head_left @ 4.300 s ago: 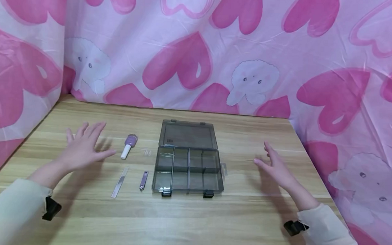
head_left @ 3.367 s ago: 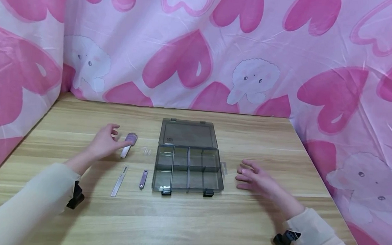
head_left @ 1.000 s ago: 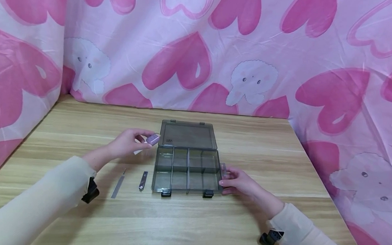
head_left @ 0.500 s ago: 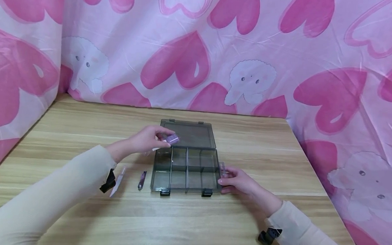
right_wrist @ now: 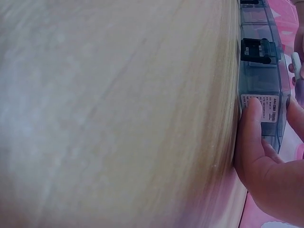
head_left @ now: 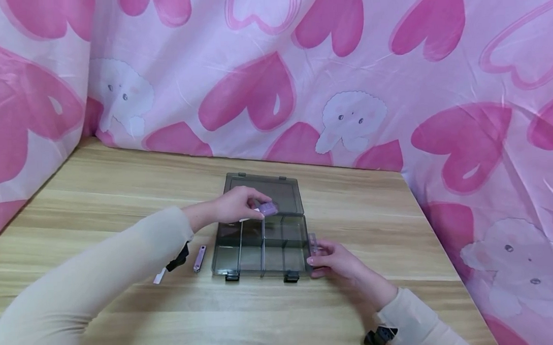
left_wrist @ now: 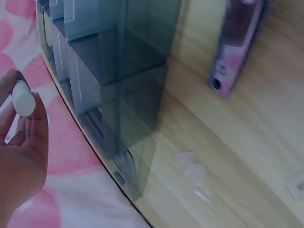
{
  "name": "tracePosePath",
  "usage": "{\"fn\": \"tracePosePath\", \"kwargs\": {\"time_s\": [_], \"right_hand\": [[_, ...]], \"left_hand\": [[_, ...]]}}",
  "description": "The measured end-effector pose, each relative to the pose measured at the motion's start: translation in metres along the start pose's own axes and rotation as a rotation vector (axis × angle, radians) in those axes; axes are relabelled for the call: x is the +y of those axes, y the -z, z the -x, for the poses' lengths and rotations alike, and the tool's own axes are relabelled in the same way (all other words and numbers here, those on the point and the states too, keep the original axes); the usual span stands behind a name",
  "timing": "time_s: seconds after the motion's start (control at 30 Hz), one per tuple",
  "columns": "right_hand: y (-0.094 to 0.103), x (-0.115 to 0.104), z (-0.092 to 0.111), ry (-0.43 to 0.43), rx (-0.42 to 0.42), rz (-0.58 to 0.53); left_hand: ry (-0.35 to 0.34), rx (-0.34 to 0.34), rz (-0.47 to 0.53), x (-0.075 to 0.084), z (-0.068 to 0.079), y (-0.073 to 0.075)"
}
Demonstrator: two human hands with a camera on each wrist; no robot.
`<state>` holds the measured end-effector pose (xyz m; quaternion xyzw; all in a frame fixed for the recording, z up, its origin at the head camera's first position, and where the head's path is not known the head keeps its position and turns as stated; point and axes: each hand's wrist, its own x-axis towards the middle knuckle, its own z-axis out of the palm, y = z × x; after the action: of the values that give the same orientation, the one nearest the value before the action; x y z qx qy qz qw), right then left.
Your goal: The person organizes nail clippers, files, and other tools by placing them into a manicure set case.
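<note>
My left hand pinches a purple nail polish bottle with a white cap, above the middle of an open grey see-through compartment box. The box lies on the table with its lid folded back. My right hand holds the box at its right side, the thumb on a white label there. To the left of the box lies a purple nail clipper. A pale nail file is mostly hidden under the left wrist.
Several small clear pieces lie on the wooden table beside the box. A clear plastic tab shows by the right hand. Pink heart-patterned cloth stands behind the table and along both sides.
My left hand took up the nail polish bottle from the table at the left and carried it right, over the box. My right hand came in to the box's right side and stays there.
</note>
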<state>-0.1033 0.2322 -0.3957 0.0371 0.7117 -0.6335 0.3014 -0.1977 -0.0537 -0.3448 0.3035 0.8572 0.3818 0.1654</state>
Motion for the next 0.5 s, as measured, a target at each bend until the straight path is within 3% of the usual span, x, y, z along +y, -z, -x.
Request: {"fn": "tracePosePath", "kwargs": {"time_s": [0.5], "right_hand": [[-0.001, -0.001, 0.000, 0.029, -0.029, -0.004]], "left_hand": [[-0.030, -0.080, -0.045, 0.016, -0.021, -0.026]]}}
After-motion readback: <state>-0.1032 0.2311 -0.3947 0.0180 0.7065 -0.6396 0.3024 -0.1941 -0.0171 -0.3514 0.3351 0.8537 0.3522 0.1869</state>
